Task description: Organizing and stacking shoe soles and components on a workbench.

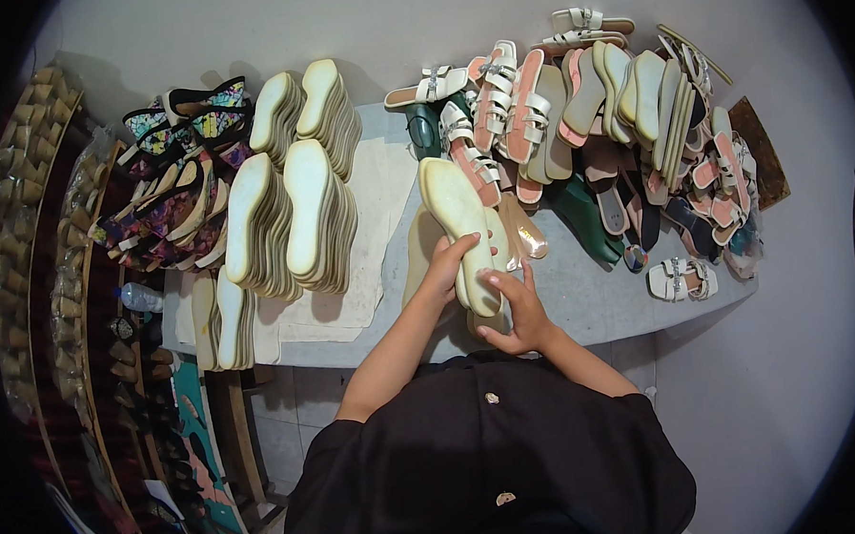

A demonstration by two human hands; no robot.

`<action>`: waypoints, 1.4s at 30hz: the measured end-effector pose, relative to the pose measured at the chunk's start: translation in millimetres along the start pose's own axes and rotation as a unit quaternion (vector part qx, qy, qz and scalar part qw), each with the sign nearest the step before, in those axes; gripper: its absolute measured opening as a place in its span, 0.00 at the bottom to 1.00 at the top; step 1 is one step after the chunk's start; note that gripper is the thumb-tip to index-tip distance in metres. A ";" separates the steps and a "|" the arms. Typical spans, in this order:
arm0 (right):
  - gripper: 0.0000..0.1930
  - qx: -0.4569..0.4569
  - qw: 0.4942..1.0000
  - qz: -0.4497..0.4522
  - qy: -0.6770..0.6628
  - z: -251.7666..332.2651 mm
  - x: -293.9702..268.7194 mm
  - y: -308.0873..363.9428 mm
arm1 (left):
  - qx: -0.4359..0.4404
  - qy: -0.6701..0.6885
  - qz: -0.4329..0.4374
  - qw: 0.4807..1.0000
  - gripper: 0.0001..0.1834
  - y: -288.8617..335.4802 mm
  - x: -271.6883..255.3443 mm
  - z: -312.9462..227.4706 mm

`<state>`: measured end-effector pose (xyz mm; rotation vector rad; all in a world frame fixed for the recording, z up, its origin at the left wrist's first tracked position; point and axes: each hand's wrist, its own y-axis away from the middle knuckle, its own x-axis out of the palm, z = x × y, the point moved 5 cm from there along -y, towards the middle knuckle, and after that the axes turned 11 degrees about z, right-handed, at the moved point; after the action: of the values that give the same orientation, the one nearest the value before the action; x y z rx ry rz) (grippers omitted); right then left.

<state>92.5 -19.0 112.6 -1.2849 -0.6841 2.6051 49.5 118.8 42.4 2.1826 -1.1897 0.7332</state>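
Note:
Above the table's near edge I hold a pair of cream shoe soles (450, 201), one lying partly over the other, toe ends pointing away. My left hand (448, 264) is closed on their left side, its thumb across the top sole. At the heel end, my right hand (522, 311) grips from the right with fingers and thumb. Just beyond the soles lie shiny tan shoe pieces (523, 229), partly covered. Another pale sole-like shape (419, 253) shows on the table behind my left hand.
Several tall stacks of cream soles (310, 205) stand on paper at the left, beside patterned wedge shoes (172, 202). White strappy sandals (526, 119), more soles (644, 90) and green shoe forms (578, 213) crowd the right. Shelves (25, 237) line the far left.

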 end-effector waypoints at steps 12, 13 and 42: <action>0.14 0.376 0.784 -0.079 -0.488 -45.1 39.6 20.3 | 0.003 -0.144 0.018 0.989 0.27 15.4 -4.0 27.1; 0.14 0.375 0.762 -0.091 -0.520 -50.0 47.2 27.4 | 0.043 -0.313 -0.013 0.949 0.29 12.5 -15.2 29.0; 0.30 0.371 0.896 -0.109 -0.217 -74.6 80.4 51.2 | 0.004 -0.601 -0.095 0.794 0.38 11.9 -34.2 69.7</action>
<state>104.2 -12.9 -7.7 -0.3792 0.1462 2.5514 37.5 85.3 -27.6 2.7188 -1.3926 -0.9424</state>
